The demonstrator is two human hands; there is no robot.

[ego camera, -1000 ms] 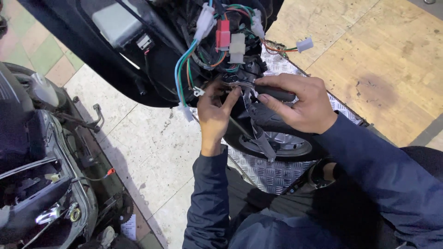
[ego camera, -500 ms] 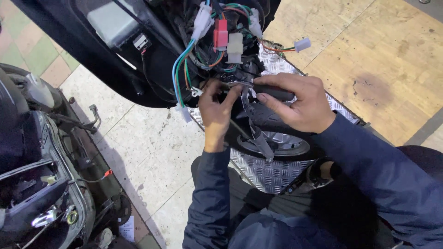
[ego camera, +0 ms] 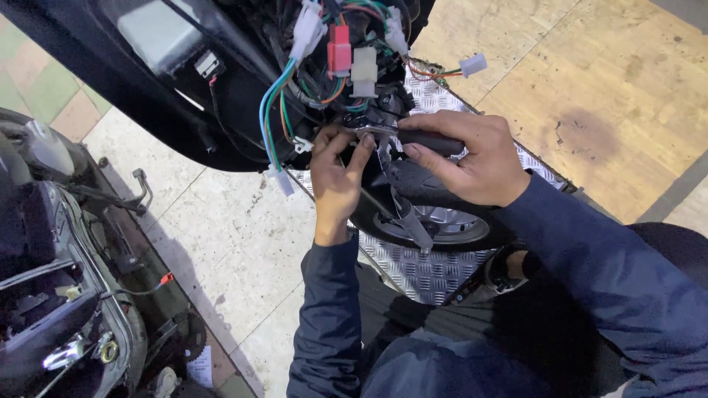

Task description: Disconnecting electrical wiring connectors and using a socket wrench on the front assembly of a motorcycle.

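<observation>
My right hand (ego camera: 472,158) grips the black handle of a ratchet wrench (ego camera: 413,138) whose metal head points left under the scooter's open front. My left hand (ego camera: 335,180) is pinched at the wrench's head, fingers closed around the small part there. Just above hangs a wiring bundle (ego camera: 276,103) with blue, green and orange leads, a red connector (ego camera: 339,48) and white connectors (ego camera: 363,66). Below my hands sits the black front wheel (ego camera: 435,214) with its silver hub. What the wrench head sits on is hidden by my fingers.
The scooter's black body panel (ego camera: 110,81) spans the upper left. A ribbed metal plate (ego camera: 420,269) lies under the wheel. Another stripped machine with exposed parts (ego camera: 51,295) stands at the left on the tiled floor. A wooden board floor (ego camera: 612,88) fills the upper right.
Both hands stay at the wrench. My left fingers have shifted slightly at its head, and the view has tilted a little; nothing was let go.
</observation>
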